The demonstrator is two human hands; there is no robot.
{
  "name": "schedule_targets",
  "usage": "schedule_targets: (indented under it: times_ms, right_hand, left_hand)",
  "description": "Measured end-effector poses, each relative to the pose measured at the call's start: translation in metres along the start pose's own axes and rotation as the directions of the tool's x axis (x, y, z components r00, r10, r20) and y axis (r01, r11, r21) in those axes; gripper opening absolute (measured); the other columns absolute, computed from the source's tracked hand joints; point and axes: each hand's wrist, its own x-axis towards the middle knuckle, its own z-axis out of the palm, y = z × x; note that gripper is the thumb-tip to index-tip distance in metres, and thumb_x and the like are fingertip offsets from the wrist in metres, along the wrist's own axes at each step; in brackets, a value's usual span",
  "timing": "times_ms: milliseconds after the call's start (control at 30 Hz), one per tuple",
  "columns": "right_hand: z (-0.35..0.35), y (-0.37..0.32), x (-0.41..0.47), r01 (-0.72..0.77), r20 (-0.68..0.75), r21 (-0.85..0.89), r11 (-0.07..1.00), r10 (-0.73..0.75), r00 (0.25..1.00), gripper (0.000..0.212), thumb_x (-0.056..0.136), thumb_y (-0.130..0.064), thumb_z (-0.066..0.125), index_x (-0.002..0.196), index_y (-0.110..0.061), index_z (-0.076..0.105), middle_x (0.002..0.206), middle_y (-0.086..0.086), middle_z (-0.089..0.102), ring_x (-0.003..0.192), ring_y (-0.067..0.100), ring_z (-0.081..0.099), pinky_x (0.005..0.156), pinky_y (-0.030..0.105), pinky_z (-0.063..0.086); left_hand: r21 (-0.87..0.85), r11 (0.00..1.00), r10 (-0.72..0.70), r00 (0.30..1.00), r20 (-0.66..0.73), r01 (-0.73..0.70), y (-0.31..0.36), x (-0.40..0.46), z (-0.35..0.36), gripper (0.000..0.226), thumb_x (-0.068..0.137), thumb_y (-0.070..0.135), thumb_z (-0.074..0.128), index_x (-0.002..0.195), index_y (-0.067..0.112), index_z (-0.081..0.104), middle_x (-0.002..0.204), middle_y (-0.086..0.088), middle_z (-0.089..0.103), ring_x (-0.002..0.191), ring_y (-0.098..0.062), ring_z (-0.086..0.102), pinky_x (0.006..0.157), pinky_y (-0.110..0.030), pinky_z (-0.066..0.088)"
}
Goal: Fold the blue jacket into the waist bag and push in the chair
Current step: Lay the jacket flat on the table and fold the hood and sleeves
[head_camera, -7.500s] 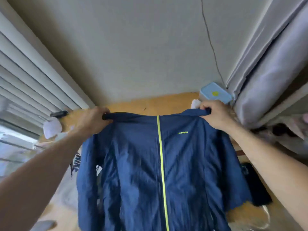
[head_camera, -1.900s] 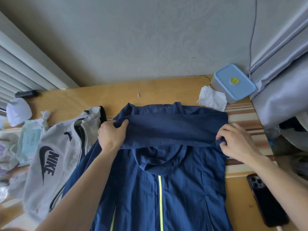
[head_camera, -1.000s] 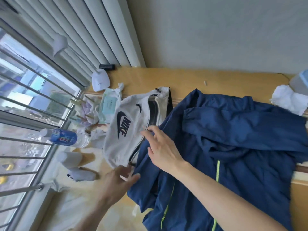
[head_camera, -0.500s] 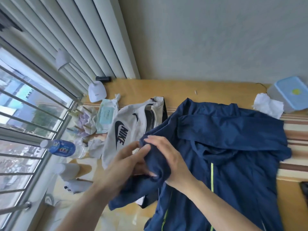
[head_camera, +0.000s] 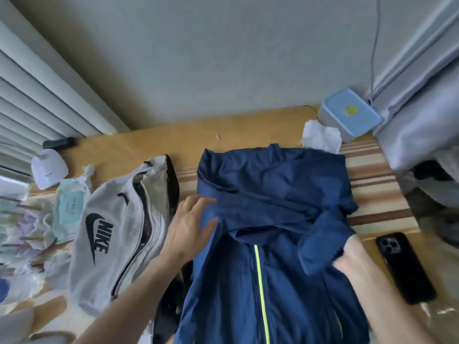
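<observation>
The blue jacket (head_camera: 273, 194) with a neon-yellow zip lies on the wooden desk (head_camera: 154, 147), its top folded down and a sleeve laid across the chest. My left hand (head_camera: 191, 227) rests flat, fingers spread, on the jacket's left edge. My right hand (head_camera: 352, 261) is at the right side, fingers under the end of the folded sleeve. The grey Nike waist bag (head_camera: 111, 232) lies unzipped just left of the jacket. No chair is in view.
A black phone (head_camera: 404, 266) lies right of the jacket. A blue-lidded box (head_camera: 350, 112) and crumpled tissue (head_camera: 320, 140) sit at the back right by a curtain. Wet wipes (head_camera: 69, 207), a white gadget (head_camera: 48, 167) and clutter fill the left by the window.
The left sleeve has been folded across the chest. My left hand moved from gripping the sleeve to lying flat on the jacket's edge; my right hand went to the right side. The view swung right.
</observation>
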Motion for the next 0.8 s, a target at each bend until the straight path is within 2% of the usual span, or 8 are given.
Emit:
schedule_targets:
  times_ms: [133, 233, 333, 433, 533, 633, 700, 800]
  right_hand:
    - [-0.026, -0.012, 0.004, -0.18, 0.08, 0.002, 0.984, 0.179, 0.981, 0.028, 0.099, -0.012, 0.052, 0.072, -0.011, 0.061, 0.059, 0.003, 0.062, 0.053, 0.017, 0.066, 0.048, 0.031, 0.057]
    - [-0.03, -0.028, -0.007, -0.221, 0.163, 0.01, 0.975, 0.217, 0.963, 0.048, 0.102, -0.027, 0.047, 0.083, 0.001, 0.081, 0.085, 0.019, 0.078, 0.071, 0.03, 0.078, 0.054, 0.039, 0.063]
    - [-0.052, -0.049, 0.002, -0.308, 0.243, -0.089, 0.947, 0.321, 0.916, 0.037, 0.075, -0.029, 0.087, 0.095, 0.001, 0.078, 0.081, 0.019, 0.077, 0.05, 0.028, 0.07, 0.042, 0.027, 0.055]
    - [-0.073, -0.041, 0.009, -0.208, 0.341, -0.308, 0.928, 0.312, 0.887, 0.063, 0.09, -0.032, 0.074, 0.138, 0.002, 0.052, 0.089, 0.012, 0.076, 0.046, 0.014, 0.054, 0.049, 0.021, 0.045]
    - [-0.063, -0.061, 0.008, -0.228, 0.143, -0.369, 0.901, 0.297, 0.944, 0.048, 0.084, -0.031, 0.075, 0.119, 0.002, 0.069, 0.095, 0.016, 0.079, 0.073, 0.02, 0.077, 0.065, 0.028, 0.062]
    - [-0.066, -0.079, 0.01, -0.158, 0.11, -0.256, 0.954, 0.191, 0.975, 0.066, 0.082, -0.054, 0.072, 0.125, -0.004, 0.068, 0.13, 0.016, 0.068, 0.119, 0.032, 0.065, 0.097, 0.043, 0.052]
    - [-0.062, -0.079, 0.007, -0.078, 0.062, -0.377, 0.923, 0.109, 0.992, 0.08, 0.073, -0.07, 0.071, 0.13, -0.014, 0.065, 0.133, 0.012, 0.064, 0.122, 0.03, 0.06, 0.1, 0.047, 0.049]
    - [-0.053, -0.061, 0.003, 0.291, 0.22, -0.834, 0.469, -0.201, 0.955, 0.102, 0.05, -0.08, 0.08, 0.137, -0.035, 0.051, 0.138, -0.003, 0.052, 0.126, 0.017, 0.048, 0.107, 0.045, 0.042]
  left_hand:
    - [0.37, 0.878, 0.235, 0.948, 0.216, -0.302, 0.009, 0.034, 0.039, 0.089, 0.071, 0.054, 0.079, 0.149, 0.034, 0.042, 0.148, -0.003, 0.046, 0.128, -0.027, 0.049, 0.091, -0.042, 0.054]
    - [0.436, 0.766, 0.357, 0.876, 0.324, -0.473, 0.0, 0.038, 0.048, 0.065, 0.066, 0.008, 0.08, 0.126, 0.02, 0.058, 0.12, -0.005, 0.055, 0.096, -0.027, 0.063, 0.054, -0.037, 0.057]
    - [0.488, 0.713, 0.391, 0.864, 0.318, -0.503, -0.029, 0.029, 0.032, 0.033, 0.067, 0.003, 0.063, 0.099, 0.01, 0.067, 0.106, -0.014, 0.06, 0.084, -0.033, 0.066, 0.044, -0.034, 0.052]
    - [0.575, 0.689, 0.269, 0.892, 0.363, -0.441, -0.049, 0.011, 0.014, 0.018, 0.059, 0.023, 0.066, 0.071, 0.01, 0.069, 0.094, -0.015, 0.065, 0.076, -0.035, 0.064, 0.05, -0.036, 0.053]
    - [0.577, 0.787, 0.113, 0.97, 0.214, -0.219, -0.046, 0.01, 0.007, 0.04, 0.076, 0.045, 0.057, 0.055, 0.014, 0.071, 0.081, -0.006, 0.063, 0.076, -0.032, 0.063, 0.063, -0.041, 0.052]
    - [0.4, 0.916, 0.072, 0.995, -0.069, -0.039, -0.028, 0.035, 0.014, 0.034, 0.09, 0.04, 0.067, 0.066, 0.017, 0.068, 0.107, -0.008, 0.062, 0.099, -0.032, 0.056, 0.077, -0.045, 0.05]
    - [0.339, 0.939, 0.06, 0.998, 0.008, -0.059, -0.021, 0.053, 0.026, 0.021, 0.083, 0.035, 0.078, 0.078, 0.019, 0.066, 0.126, -0.011, 0.059, 0.115, -0.035, 0.05, 0.089, -0.047, 0.049]
    - [0.41, 0.9, 0.04, 0.964, 0.262, -0.149, -0.029, 0.066, 0.038, 0.021, 0.073, 0.037, 0.081, 0.088, 0.027, 0.07, 0.127, -0.004, 0.065, 0.123, -0.032, 0.051, 0.109, -0.045, 0.038]
